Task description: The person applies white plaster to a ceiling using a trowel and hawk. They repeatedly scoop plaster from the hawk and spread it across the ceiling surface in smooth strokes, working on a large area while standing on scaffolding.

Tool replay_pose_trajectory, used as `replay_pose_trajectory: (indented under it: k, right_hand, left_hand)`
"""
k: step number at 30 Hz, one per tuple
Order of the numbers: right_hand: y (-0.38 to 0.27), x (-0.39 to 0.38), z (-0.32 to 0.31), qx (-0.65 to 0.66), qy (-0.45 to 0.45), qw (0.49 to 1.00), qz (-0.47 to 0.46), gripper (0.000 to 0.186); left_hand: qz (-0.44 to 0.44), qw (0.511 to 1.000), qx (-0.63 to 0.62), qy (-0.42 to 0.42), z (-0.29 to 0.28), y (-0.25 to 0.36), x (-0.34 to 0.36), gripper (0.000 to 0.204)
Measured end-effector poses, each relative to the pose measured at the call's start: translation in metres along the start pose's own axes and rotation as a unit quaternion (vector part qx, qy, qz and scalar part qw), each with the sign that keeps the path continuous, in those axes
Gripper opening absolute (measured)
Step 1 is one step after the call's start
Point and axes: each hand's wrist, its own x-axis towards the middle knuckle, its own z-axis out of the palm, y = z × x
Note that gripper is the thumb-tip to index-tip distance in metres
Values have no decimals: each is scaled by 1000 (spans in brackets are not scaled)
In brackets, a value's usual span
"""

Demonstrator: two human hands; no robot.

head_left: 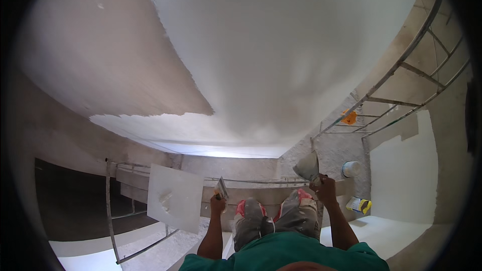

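My left hand (pixel 217 204) is closed around a putty knife (pixel 222 187), its blade seen nearly edge-on. To the right, my right hand (pixel 324 189) grips the handle of a wide, grey-white coated filling knife (pixel 305 166). Both hands are in front of my knees, apart from each other and from the wall. A square white board (pixel 175 190) with a smear of white paste on it lies left of my left hand. Beyond my hands rises a wall with smooth white plaster (pixel 261 70) meeting a bare beige area (pixel 110 55) along a ragged edge.
I stand on a plank platform (pixel 231 193) with metal scaffold rails. A metal scaffold frame (pixel 401 65) rises at the right, near an orange object (pixel 348 116). Below right are a white bucket (pixel 350 169) and a yellow-and-dark bag (pixel 359 205). A dark opening (pixel 70 200) lies left.
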Motion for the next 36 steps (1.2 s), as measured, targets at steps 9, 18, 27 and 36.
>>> replay_pose_trajectory:
  k: [9, 18, 27, 36]
  right_hand:
    - [-60, -28, -66, 54, 45, 997, 39, 22]
    - [-55, 14, -123, 51, -10, 999, -4, 28]
    - [-34, 41, -161, 31, -36, 999, -14, 21]
    - [-37, 59, -166, 23, -88, 994, -65, 36]
  left_hand:
    - [26, 967, 242, 71, -60, 0, -72, 43]
    - [-42, 979, 186, 74, -36, 7, -125, 35]
    - [25, 988, 102, 111, 36, 46, -146, 30]
    - [29, 994, -65, 82, 68, 141, -149, 23]
